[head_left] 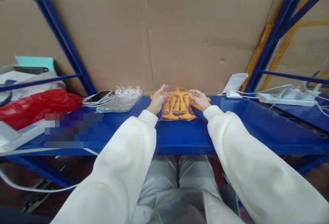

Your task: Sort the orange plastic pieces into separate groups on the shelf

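Observation:
A clear plastic bag [180, 117] with several orange-yellow, cone-like pieces [176, 104] inside lies in front of me on the blue shelf. My left hand [158, 100] pinches the bag's upper left edge between thumb and fingers. At the upper right edge, my right hand [199, 99] has its fingers closed on the same bag. More orange parts show behind the bag and peek out beside both hands; what they are exactly I cannot make out.
On the blue shelf [231, 128], a stack of clear bags [125, 100] and a phone [101, 96] with a white cable stand left. Red plastic [38, 106] lies farther left. A white power strip [288, 99] is at right. A cardboard sheet [180, 39] closes the back between blue posts.

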A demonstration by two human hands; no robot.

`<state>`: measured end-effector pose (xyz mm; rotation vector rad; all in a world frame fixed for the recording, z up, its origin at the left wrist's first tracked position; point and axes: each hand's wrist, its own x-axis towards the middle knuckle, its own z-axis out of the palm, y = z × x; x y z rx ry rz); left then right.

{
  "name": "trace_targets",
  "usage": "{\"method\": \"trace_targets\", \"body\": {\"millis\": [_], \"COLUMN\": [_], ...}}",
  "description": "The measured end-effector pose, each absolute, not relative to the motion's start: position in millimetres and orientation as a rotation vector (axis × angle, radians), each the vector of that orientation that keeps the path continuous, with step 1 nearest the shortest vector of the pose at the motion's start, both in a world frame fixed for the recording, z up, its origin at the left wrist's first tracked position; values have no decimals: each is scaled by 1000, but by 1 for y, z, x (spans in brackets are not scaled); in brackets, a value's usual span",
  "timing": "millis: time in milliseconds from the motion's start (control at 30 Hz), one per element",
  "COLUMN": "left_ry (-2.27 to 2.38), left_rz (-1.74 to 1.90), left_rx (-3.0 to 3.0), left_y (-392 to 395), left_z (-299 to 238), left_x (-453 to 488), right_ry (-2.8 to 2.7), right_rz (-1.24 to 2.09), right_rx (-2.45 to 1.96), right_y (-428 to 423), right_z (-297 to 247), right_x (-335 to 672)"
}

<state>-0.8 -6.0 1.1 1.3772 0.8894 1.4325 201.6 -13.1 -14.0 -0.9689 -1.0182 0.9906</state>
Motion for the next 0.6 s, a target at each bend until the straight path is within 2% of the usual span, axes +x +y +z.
{"method": "trace_targets", "body": {"millis": [200,500,600], "left_ry": [959,1259,1371], "left_rz": [1338,1405,1289], "left_rx": [1407,1463,1526], "left_y": [-4,8,13], "left_z": [-5,-13,-16], "left_x": [1,-4,-8], "right_ry": [-930,-741,-688], "right_rz": [845,1011,1023], "right_rx": [-1097,-1074,-1049], "right_y": [-8,-13,-7], "right_z": [-12,-8,-13], "right_x": [207,210,214]}}
